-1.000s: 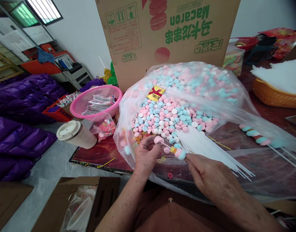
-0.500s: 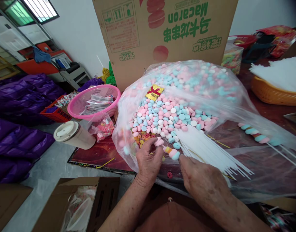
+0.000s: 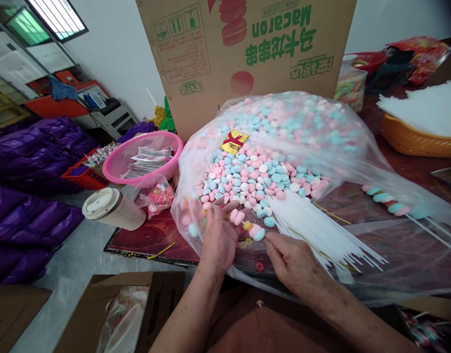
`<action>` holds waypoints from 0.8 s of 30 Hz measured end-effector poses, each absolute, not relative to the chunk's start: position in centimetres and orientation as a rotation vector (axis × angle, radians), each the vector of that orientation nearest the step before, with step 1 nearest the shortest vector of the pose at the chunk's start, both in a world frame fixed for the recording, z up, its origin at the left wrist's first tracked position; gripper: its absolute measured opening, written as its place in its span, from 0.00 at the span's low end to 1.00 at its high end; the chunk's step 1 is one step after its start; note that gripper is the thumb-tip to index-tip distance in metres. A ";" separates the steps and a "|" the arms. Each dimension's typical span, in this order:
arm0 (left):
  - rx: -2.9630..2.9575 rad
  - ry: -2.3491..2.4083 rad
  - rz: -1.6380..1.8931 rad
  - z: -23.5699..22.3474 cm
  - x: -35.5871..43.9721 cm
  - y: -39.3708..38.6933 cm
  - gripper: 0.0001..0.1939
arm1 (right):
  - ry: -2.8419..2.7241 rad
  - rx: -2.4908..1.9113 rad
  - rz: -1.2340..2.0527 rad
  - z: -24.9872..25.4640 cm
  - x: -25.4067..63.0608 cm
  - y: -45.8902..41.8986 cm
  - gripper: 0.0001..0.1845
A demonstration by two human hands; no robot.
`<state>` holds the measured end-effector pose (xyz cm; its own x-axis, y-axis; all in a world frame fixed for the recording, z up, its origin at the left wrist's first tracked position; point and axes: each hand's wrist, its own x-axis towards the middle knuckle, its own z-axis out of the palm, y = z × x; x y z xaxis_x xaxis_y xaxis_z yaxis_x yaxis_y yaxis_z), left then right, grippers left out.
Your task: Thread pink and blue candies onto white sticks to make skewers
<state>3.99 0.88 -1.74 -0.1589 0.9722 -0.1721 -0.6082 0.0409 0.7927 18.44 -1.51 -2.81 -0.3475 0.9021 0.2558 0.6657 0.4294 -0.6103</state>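
Observation:
A big clear plastic bag (image 3: 343,147) lies open on the table, full of pink, blue and white candies (image 3: 254,176). My right hand (image 3: 291,260) pinches a thin stick threaded with a blue, a pink and an orange candy (image 3: 254,231). My left hand (image 3: 220,235) is at the stick's tip, fingers closed around a pink candy (image 3: 237,216) pressed against it. A bundle of white sticks (image 3: 321,230) lies just right of my hands, inside the bag's mouth.
A finished candy skewer (image 3: 390,206) lies at the right. A "Macaron" cardboard box (image 3: 243,54) stands behind the bag. A pink basket (image 3: 144,159), a lidded cup (image 3: 111,208) and a small candy packet (image 3: 159,193) are at the left. An orange basket (image 3: 412,139) sits far right.
Both hands have shifted slightly left and toward me. The pink candy in my left hand has come closer to the stick's tip, next to the candies threaded on it.

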 end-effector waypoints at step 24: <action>0.524 0.909 1.289 -2.4 7.3 0.2 0.13 | -1.981 -1.330 0.743 -4.4 19.5 -1.2 0.16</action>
